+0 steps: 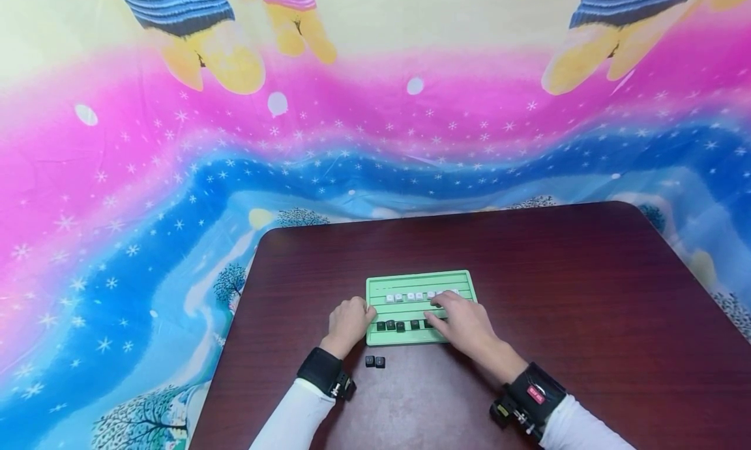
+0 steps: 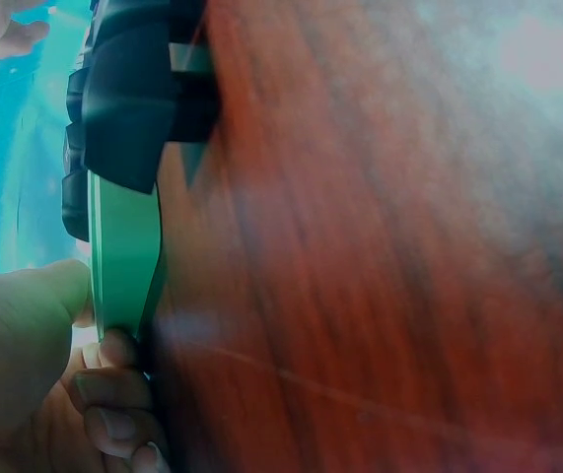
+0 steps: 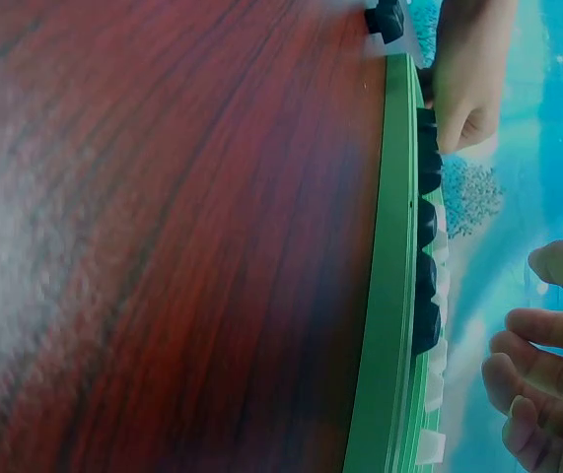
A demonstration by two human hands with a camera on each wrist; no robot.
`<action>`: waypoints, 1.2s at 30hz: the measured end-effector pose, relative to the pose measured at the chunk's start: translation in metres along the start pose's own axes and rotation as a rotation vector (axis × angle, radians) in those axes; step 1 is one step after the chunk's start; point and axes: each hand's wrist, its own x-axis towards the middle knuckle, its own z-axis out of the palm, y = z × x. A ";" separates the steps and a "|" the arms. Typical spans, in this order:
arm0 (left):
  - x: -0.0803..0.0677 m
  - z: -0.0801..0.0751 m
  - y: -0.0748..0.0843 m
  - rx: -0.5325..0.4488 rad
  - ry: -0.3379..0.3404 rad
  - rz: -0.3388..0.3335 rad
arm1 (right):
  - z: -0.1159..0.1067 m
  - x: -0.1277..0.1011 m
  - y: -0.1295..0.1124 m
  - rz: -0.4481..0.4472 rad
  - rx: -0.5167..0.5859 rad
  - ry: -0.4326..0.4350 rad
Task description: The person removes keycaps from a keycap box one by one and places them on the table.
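Your green tray [image 1: 405, 338] lies near the middle of a dark reddish-brown desk [image 1: 587, 274], its long sides running left to right. Your left hand [image 1: 349, 321] grips the tray's left end: the left wrist view shows the thumb along the top edge and the fingers [image 2: 113, 389] curled in beneath, closed on the rim. Your right hand [image 1: 469, 319] hovers above the tray's right half, thumb and index finger spread well apart, the other fingers loosely bent. The right wrist view shows nothing between them and a gap down to the tray.

Two rows of small keycaps stand on the tray. White keycaps [image 1: 411, 296] line the farther row; black keycaps [image 1: 401, 327] line the nearer one, unevenly spaced. Your right hand hides part of both rows toward the right. A loose black pair [image 1: 380, 362] sits side by side on the desk, just in front of the tray's left corner.

You wear white sleeves [image 1: 293, 417] and black wrist straps [image 1: 319, 370]. Behind the desk hangs a pink and blue cloth [image 1: 352, 111] with snowflakes.
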 end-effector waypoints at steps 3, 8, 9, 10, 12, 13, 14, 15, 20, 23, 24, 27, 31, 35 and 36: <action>0.000 0.001 0.000 0.004 0.011 0.005 | -0.001 0.000 0.002 0.013 0.006 -0.005; 0.000 0.001 0.001 0.006 0.010 0.003 | -0.002 0.002 0.006 0.022 0.009 -0.001; 0.000 0.001 0.000 0.005 0.007 0.002 | -0.002 0.002 0.007 0.024 0.010 -0.002; 0.000 0.000 0.001 0.008 0.004 0.000 | -0.002 0.001 0.008 0.023 0.010 -0.002; 0.000 0.001 0.001 0.011 -0.001 -0.003 | -0.002 0.001 0.009 0.021 0.010 -0.001; 0.000 0.001 0.001 0.010 0.000 -0.002 | -0.002 0.001 0.010 0.021 0.011 -0.004; 0.000 0.001 0.001 0.011 -0.001 -0.003 | -0.002 0.000 0.011 0.021 0.010 -0.008; 0.000 0.001 0.001 0.014 -0.004 -0.004 | -0.002 0.000 0.012 0.022 0.010 -0.012; 0.000 0.000 0.000 0.010 -0.003 -0.002 | -0.002 -0.002 0.015 0.025 0.009 -0.049; -0.001 0.000 0.000 0.004 -0.002 0.002 | -0.002 -0.002 0.016 0.018 0.014 -0.069; -0.001 0.000 0.000 0.004 -0.002 0.002 | -0.002 -0.003 0.017 0.015 0.017 -0.075; -0.001 -0.001 0.000 0.005 -0.002 0.001 | -0.001 -0.004 0.017 0.014 0.024 -0.097; -0.001 -0.001 0.000 0.005 0.005 0.002 | 0.001 -0.005 0.019 0.018 0.014 -0.123; -0.001 -0.001 0.000 0.004 0.007 0.009 | 0.003 -0.005 0.019 0.016 0.009 -0.130; -0.001 -0.001 0.000 0.007 0.007 0.011 | 0.004 -0.005 0.020 0.015 0.009 -0.129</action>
